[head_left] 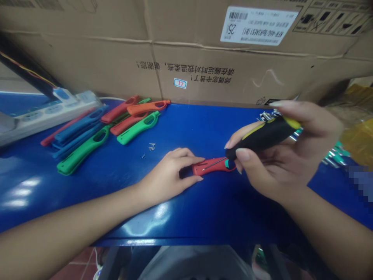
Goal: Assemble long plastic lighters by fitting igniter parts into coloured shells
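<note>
My left hand (177,169) pinches the left end of a red lighter casing (214,166) lying flat on the blue table. A dark and teal part shows in the opening at the casing's right end. In my right hand (288,155) is a screwdriver (262,134) with a black and yellow handle, tilted so that its thin shaft slopes down to the left. The shaft's tip is over the left part of the casing; whether it touches I cannot tell. Several small screws (152,146) lie on the table beyond my left hand.
Green, red, orange and blue casings (84,151) are heaped at the back left, beside a white power strip (49,112). A large cardboard box (186,50) stands along the back. Metal and green parts (335,155) and a yellow bag (358,132) lie at the right.
</note>
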Action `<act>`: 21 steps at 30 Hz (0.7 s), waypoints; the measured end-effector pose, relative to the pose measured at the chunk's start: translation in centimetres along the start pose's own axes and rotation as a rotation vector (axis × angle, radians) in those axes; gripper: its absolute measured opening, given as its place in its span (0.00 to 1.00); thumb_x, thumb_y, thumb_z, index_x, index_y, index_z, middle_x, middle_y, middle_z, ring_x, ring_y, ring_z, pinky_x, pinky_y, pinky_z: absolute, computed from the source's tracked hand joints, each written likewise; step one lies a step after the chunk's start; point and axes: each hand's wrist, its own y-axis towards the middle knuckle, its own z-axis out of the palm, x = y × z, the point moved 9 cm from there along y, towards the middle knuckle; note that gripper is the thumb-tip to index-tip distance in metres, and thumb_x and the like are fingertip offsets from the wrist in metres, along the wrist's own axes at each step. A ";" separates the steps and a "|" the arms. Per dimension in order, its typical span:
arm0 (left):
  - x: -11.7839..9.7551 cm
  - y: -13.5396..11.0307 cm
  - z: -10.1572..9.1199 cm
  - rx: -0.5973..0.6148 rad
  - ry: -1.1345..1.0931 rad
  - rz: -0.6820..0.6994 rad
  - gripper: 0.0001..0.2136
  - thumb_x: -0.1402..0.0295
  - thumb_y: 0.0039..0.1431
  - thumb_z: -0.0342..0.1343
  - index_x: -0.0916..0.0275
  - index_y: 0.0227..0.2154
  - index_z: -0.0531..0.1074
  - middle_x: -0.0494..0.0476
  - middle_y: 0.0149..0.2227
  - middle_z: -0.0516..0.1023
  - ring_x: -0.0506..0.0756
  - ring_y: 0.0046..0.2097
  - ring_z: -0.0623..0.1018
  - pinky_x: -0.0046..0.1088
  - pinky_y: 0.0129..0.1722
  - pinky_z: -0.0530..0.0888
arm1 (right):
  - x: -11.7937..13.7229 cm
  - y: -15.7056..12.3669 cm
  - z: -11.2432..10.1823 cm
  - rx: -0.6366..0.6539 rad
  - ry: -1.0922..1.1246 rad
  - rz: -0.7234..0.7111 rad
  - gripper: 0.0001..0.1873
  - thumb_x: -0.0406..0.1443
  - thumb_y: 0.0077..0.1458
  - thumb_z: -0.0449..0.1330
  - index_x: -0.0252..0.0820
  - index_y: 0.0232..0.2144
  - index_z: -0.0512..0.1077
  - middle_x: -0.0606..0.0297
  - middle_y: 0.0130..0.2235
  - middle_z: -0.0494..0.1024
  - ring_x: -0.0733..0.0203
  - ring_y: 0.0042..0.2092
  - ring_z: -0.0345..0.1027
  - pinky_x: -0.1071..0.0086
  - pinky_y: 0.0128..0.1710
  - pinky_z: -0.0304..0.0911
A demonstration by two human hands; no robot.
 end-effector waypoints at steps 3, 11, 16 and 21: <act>-0.1 0.1 0.3 0.026 0.006 -0.001 0.15 0.67 0.61 0.67 0.61 0.50 0.79 0.59 0.44 0.79 0.59 0.47 0.77 0.41 0.50 0.73 | 0.3 0.1 1.0 0.107 0.011 -0.048 0.36 0.28 0.48 0.74 0.69 0.53 0.71 0.69 0.51 0.79 0.57 0.34 0.78 0.63 0.29 0.74; -0.1 0.1 0.5 0.063 0.023 -0.002 0.12 0.66 0.62 0.66 0.60 0.48 0.79 0.58 0.44 0.78 0.59 0.48 0.76 0.39 0.50 0.70 | 1.3 0.0 1.9 0.210 -0.084 -0.207 0.41 0.26 0.51 0.70 0.67 0.60 0.66 0.69 0.50 0.82 0.58 0.37 0.79 0.62 0.38 0.76; -0.1 0.2 0.6 0.067 0.038 0.002 0.12 0.64 0.62 0.65 0.59 0.48 0.79 0.57 0.44 0.78 0.58 0.47 0.76 0.39 0.51 0.69 | 1.7 0.0 2.9 0.277 -0.075 -0.276 0.30 0.27 0.55 0.69 0.56 0.56 0.69 0.66 0.44 0.83 0.62 0.36 0.78 0.67 0.40 0.75; 0.0 0.1 0.6 0.067 0.050 -0.004 0.12 0.64 0.62 0.66 0.58 0.47 0.80 0.56 0.44 0.78 0.58 0.48 0.76 0.38 0.50 0.68 | 2.0 -0.2 2.8 0.224 -0.108 -0.360 0.34 0.26 0.56 0.67 0.54 0.60 0.64 0.68 0.46 0.82 0.65 0.36 0.78 0.71 0.39 0.76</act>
